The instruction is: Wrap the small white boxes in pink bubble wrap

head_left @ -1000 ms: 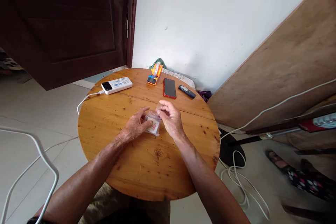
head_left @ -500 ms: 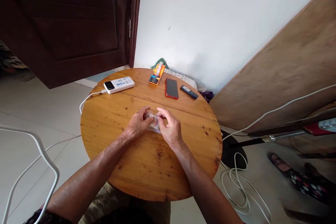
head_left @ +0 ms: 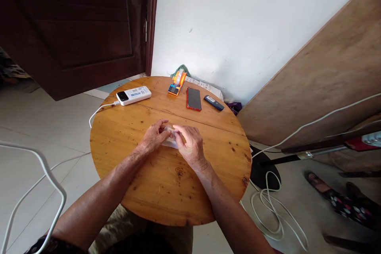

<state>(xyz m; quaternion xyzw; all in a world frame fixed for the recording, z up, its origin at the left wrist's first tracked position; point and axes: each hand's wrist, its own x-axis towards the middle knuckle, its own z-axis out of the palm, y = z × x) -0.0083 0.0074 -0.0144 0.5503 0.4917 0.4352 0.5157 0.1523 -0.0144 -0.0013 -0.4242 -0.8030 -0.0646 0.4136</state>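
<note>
Near the middle of the round wooden table, a small, clear plastic packet with pale contents lies between my hands. My left hand holds its left side, thumb and fingers closed on it. From the other side my right hand pinches the packet's upper right part, its thumb pointing toward my left thumb. The fingers cover much of the packet, so what is inside cannot be made out. Its lower edge shows below the thumbs, close to the tabletop.
Along the back of the table are a white power bank with a cable, an orange tape dispenser, a red-edged phone and a dark blue device. A coiled white cable and a person's foot are on the floor at right.
My right hand has shifted slightly left and its fingers have turned further over the packet, covering more of it. My left hand stays at the packet's left side.
</note>
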